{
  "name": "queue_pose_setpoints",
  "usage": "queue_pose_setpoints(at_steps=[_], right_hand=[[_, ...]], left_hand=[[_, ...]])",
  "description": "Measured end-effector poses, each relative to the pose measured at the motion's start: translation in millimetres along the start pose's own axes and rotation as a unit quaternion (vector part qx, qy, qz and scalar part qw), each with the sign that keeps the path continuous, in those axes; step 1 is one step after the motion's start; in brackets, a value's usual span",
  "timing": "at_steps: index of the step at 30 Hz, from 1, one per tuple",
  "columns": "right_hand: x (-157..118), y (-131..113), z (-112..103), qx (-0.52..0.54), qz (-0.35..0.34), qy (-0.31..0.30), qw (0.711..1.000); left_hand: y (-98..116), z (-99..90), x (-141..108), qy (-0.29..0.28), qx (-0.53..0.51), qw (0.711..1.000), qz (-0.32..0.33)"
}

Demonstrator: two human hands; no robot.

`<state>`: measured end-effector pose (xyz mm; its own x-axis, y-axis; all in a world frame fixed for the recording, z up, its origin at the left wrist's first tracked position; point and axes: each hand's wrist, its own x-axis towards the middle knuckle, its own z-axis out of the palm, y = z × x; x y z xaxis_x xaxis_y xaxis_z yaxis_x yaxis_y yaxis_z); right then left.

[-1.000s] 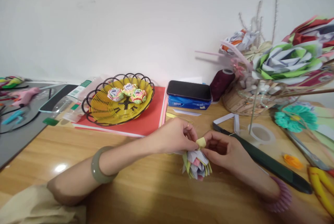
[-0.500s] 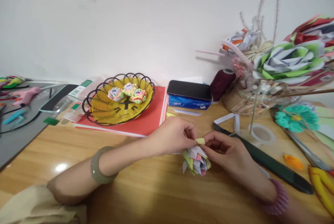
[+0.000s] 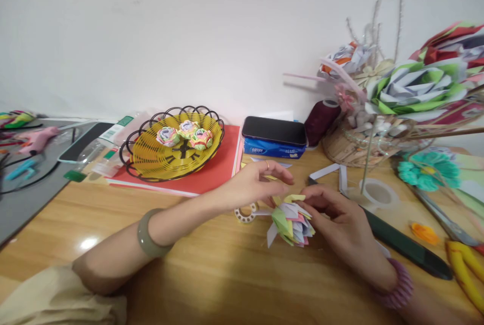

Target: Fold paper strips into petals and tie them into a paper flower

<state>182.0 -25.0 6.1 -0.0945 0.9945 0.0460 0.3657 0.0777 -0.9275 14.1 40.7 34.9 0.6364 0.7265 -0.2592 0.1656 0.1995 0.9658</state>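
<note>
Between my hands, just above the wooden table (image 3: 212, 264), is a folded paper flower (image 3: 293, 224) in white, green, yellow and pink. My right hand (image 3: 336, 219) pinches its upper right edge between thumb and fingers. On the other side, my left hand (image 3: 260, 181) hovers over the flower's upper left with thumb and fingers apart, holding nothing visible. A roll of patterned tape (image 3: 245, 217) lies beneath my left wrist. Three small paper balls (image 3: 201, 139) sit in the yellow basket (image 3: 159, 161).
A black phone (image 3: 274, 130) rests on a blue tissue pack (image 3: 264, 148). At the right are a dark green-handled tool (image 3: 408, 247), scissors with yellow handles (image 3: 467, 269) and a wooden flower pot (image 3: 344, 146). A pink glue gun (image 3: 38, 139) lies far left.
My left hand has let go of the paper and opened, lifting slightly. The flower has moved a little right and up with my right hand, and the tape roll now shows.
</note>
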Motion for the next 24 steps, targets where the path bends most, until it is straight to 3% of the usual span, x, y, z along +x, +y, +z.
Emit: queue_pose_setpoints(at_steps=[3,7,9,12,15,17,19,21,24], right_hand=[[-1,1,-2,-0.031,-0.031,0.038,0.998],[-4,4,-4,-0.086,-0.098,0.088,0.988],[-5,6,-6,-0.126,-0.126,0.107,0.978],[-6,6,-8,-0.142,-0.151,0.125,0.970],[-4,3,-10,-0.103,-0.160,0.131,0.973],[-1,-1,-11,-0.073,-0.140,0.133,0.978],[1,-4,-11,-0.049,-0.090,0.110,0.989],[4,-7,-12,-0.026,-0.031,0.050,0.998],[8,-8,-12,0.023,0.022,0.001,0.999]], left_hand=[[0,-4.3,2,-0.049,-0.066,0.996,-0.028],[-3,-3.3,0,-0.190,-0.019,0.981,-0.013],[-5,-0.3,-1,-0.211,0.009,0.977,-0.005],[-9,4.1,-2,-0.155,0.040,0.986,0.041],[-12,5.4,-1,-0.037,0.135,0.981,0.134],[-14,4.4,1,0.058,0.249,0.947,0.195],[-16,2.8,2,0.119,0.356,0.895,0.239],[-19,1.5,2,0.144,0.426,0.851,0.271],[-21,0.9,2,0.163,0.470,0.814,0.300]])
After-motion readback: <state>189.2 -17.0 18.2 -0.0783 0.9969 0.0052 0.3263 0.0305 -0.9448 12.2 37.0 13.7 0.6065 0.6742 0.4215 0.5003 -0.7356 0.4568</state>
